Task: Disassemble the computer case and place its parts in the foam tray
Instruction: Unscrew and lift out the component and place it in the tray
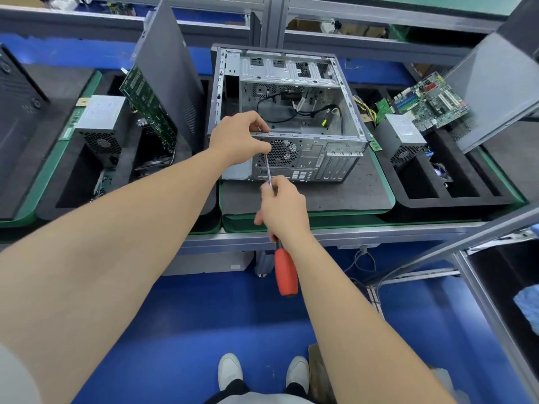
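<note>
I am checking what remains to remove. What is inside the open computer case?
Inside the computer case lie loose black cables, with a drive cage at the far end. The left hand covers the near left corner, so that part is hidden.

one head cam, high over the bench (pixel 335 228), facing fwd & steeply down, close range

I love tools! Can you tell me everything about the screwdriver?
The screwdriver has a fat red handle and a long, thin, shiny metal shaft. The right hand grips it just above the handle, which sticks out towards the person. Its tip reaches the back of the computer case, under the left hand.
</note>
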